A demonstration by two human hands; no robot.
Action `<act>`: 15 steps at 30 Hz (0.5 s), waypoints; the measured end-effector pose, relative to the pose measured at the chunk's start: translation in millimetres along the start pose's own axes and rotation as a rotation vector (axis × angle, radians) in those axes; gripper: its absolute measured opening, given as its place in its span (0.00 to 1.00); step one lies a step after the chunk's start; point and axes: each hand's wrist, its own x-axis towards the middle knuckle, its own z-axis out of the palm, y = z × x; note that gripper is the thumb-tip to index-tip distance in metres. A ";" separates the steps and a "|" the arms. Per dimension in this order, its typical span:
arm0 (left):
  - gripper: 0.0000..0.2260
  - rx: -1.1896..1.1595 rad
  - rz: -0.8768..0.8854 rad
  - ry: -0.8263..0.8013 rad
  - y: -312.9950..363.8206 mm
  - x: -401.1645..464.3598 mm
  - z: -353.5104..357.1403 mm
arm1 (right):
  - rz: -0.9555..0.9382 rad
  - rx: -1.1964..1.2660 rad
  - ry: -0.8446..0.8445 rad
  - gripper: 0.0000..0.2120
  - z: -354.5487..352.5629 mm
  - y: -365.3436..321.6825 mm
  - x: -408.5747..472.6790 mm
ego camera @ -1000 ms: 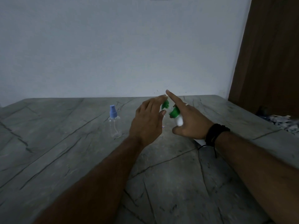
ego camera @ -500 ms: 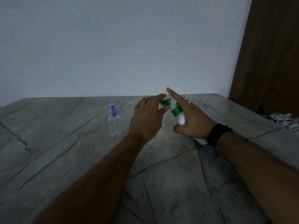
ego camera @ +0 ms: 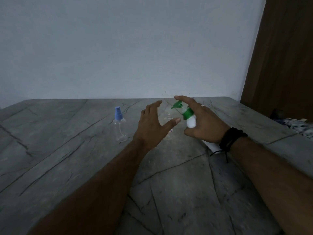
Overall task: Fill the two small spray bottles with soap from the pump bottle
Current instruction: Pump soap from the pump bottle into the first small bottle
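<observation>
On the grey stone worktop (ego camera: pixel 84 167), close to the far wall, a small clear spray bottle (ego camera: pixel 120 127) stands up straight. It has a blue top. Nothing is touching it, and it looks empty.

To the right of it, the right hand (ego camera: pixel 204 123) is wrapped around a white pump bottle (ego camera: pixel 191 122). This bottle is tilted, with its green pump top pointing up and to the left. The first finger of that hand lies stretched out over the top of the green pump. The bottom end of the white bottle sticks out under the wrist, next to a black wristband (ego camera: pixel 232 139) with a thin string hanging down. A ring shows on one finger.

The left hand (ego camera: pixel 153 126) is spread wide and holds nothing. It hovers between the spray bottle with the blue top and the pump bottle, with its thumb close to the green collar of the pump.

Behind the left hand there seems to be a second clear bottle (ego camera: pixel 169 116) on the worktop, with no top on it, but the picture is dim and the hand hides most of it.

At the far right edge, some crumpled cloth (ego camera: pixel 298 123) lies beside a brown wooden door (ego camera: pixel 284 56).
</observation>
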 end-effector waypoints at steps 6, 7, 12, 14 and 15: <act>0.35 -0.016 -0.147 -0.236 -18.6 1.7 5.1 | 0.020 -0.015 -0.037 0.44 -1.0 -2.4 -1.9; 0.32 -0.011 -0.130 -0.236 -19.6 1.8 5.8 | 0.014 -0.015 -0.043 0.44 -0.9 -2.8 -2.0; 0.24 -0.005 -0.063 -0.230 -21.0 1.8 7.0 | 0.034 -0.059 -0.117 0.43 0.9 -2.5 0.6; 0.23 -0.005 -0.055 -0.224 -21.2 1.1 7.4 | 0.048 -0.072 -0.163 0.43 0.5 -3.0 3.3; 0.23 -0.007 -0.055 -0.226 -21.5 0.8 7.4 | 0.053 -0.076 -0.185 0.43 0.1 -3.7 4.6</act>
